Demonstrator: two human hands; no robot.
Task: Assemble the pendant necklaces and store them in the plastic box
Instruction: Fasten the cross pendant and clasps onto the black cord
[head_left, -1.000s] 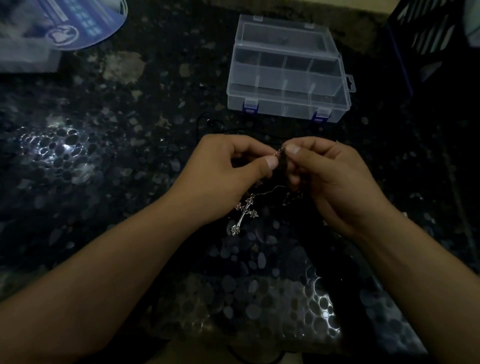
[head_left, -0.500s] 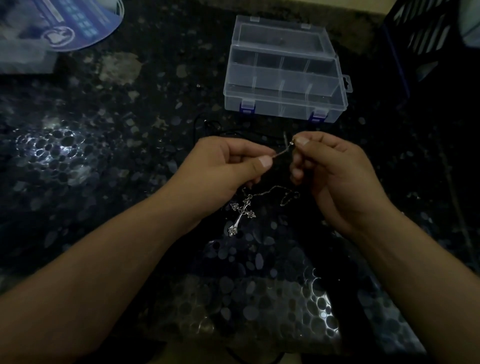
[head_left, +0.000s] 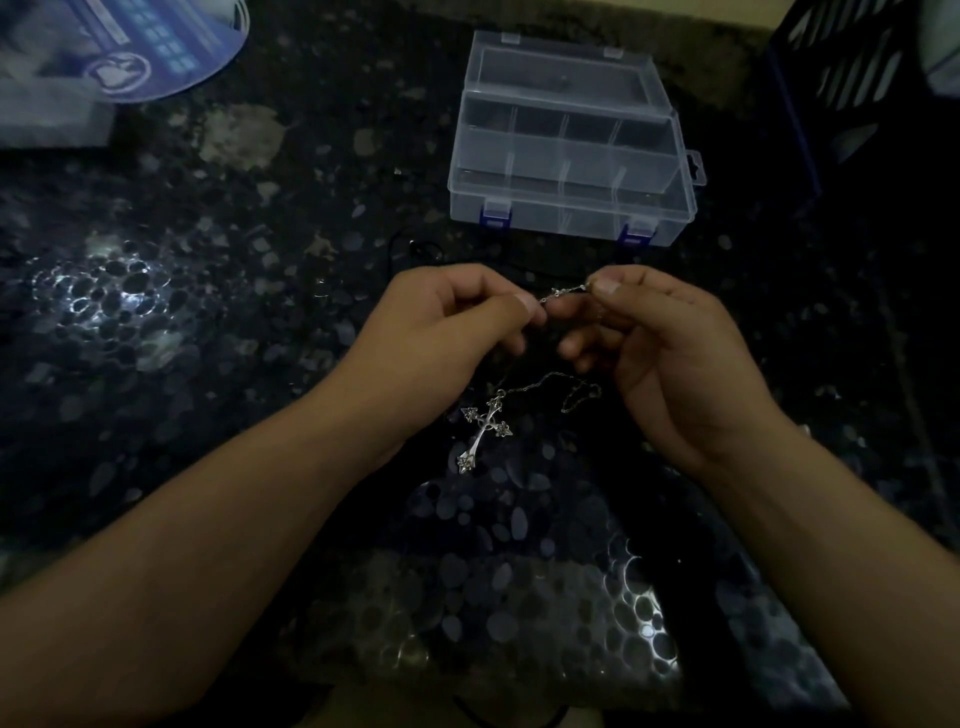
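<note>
Nothing here gives me a word or number I can read. The only printed thing is the blue round card (head_left: 156, 47) at the far left corner of my dark table (head_left: 208, 312): it carries a white circular emblem and rows of small pale squares and a slanted stripe, but the print is too blurred and dim to make out any letters. The clear plastic box (head_left: 566, 150) in front of me bears no label I can see, only plain blue clasps on its front wall. The dark crate (head_left: 841, 88) at the far right shows no lettering either.
</note>
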